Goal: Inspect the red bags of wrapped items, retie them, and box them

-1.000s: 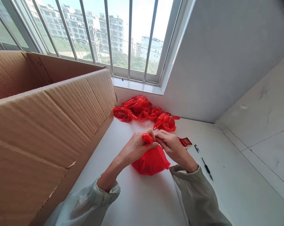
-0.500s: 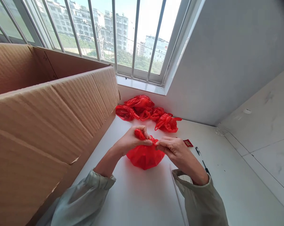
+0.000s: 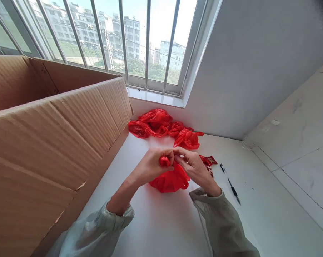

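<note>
A red plastic bag point(image 3: 169, 181) rests on the white table, bulging at the bottom and gathered at the top. My left hand point(image 3: 156, 163) is closed around its bunched neck, and a crumpled red end pokes out of the fist. Beside it, my right hand point(image 3: 190, 165) pinches the bag's top, with fingertips meeting those of the left hand. The exact bit between the right fingertips is hidden. What the bag contains cannot be made out.
A large open cardboard box point(image 3: 97, 117) stands on the left. Several knotted red bags point(image 3: 157, 123) lie by the wall under the barred window point(image 3: 148, 46). Small red packets point(image 3: 209, 160) and a black pen point(image 3: 231, 185) lie right of my hands on the white table point(image 3: 156, 228).
My left hand has turned and closed more tightly round the bag's neck. The right hand has shifted slightly left, its fingers now over the left fingertips. The view has swung slightly right.
</note>
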Demonstrator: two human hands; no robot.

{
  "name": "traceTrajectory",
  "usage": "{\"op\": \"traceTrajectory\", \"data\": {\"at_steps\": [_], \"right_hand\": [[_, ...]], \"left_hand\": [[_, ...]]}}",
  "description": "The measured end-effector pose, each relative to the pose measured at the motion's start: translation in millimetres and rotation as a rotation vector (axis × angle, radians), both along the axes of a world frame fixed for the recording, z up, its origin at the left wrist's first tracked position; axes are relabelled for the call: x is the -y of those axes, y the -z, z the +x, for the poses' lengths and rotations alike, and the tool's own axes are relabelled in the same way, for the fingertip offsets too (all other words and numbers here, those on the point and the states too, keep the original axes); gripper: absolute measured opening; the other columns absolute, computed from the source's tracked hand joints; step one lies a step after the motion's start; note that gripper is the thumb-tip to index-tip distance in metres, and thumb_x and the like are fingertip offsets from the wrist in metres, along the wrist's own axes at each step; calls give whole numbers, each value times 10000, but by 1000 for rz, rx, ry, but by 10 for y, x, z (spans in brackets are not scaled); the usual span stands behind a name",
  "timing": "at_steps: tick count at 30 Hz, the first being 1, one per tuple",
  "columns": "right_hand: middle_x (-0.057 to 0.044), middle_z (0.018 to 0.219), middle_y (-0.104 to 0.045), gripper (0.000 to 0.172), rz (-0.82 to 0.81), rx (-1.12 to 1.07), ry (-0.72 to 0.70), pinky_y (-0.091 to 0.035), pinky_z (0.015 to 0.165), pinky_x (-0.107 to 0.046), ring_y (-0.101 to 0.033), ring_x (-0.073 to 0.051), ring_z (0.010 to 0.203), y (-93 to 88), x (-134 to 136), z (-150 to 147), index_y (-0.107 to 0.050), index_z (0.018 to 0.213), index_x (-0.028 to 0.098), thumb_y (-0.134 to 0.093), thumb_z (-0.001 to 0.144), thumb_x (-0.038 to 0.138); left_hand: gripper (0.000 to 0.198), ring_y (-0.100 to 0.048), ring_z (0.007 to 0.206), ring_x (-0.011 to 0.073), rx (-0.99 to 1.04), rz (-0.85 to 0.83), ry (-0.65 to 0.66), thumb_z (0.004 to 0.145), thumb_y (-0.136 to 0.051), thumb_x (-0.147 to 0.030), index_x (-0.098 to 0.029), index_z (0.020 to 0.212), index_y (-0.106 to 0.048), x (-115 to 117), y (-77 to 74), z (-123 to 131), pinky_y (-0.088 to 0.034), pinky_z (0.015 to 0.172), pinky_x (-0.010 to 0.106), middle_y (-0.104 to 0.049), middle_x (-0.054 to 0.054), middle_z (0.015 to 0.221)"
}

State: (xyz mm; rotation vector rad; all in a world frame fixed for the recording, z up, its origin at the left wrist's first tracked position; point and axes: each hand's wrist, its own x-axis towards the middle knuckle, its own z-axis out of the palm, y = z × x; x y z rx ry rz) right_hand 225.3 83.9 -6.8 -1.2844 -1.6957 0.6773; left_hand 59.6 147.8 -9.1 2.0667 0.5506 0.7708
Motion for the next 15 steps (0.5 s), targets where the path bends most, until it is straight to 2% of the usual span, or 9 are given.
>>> {"op": "traceTrajectory", "data": {"at_steps": [4, 7, 11, 15], "right_hand": [[-14, 841, -667, 257, -74, -165, 27, -469, 700, -257, -587, -130, 752, 146, -85, -32, -655, 1090, 198, -537, 879, 285], [-13, 804, -656, 323, -158, -344, -19, -476, 689, -264, -564, -118, 708, 236, -130, -11, -658, 1104, 186, -599, 839, 360], [-31, 824, -670, 355, -267, -509, -57, -486, 703, -276, -569, -119, 721, 282, -168, 33, -699, 1019, 164, -648, 786, 427], [-30, 818, -678, 266, -234, -444, -17, -472, 698, -264, -581, -120, 727, 244, -152, 38, -709, 929, 161, -671, 753, 356]], "left_hand": [[214, -403, 582, 88, 60, 344, -169, 699, -425, 34, -177, 663, -433, -1, 47, 67, -338, 544, 189, -479, -55, 638], [187, -423, 637, 106, 103, 507, -210, 780, -397, -9, -187, 754, -448, -27, 112, 110, -366, 587, 200, -489, -29, 735], [126, -439, 693, 128, 56, 598, -268, 893, -391, -113, -193, 834, -468, -58, 171, 106, -386, 632, 228, -487, -3, 807], [133, -416, 675, 131, -39, 586, -279, 901, -430, -159, -192, 779, -469, -92, 118, 31, -353, 617, 238, -464, -10, 757]]}}
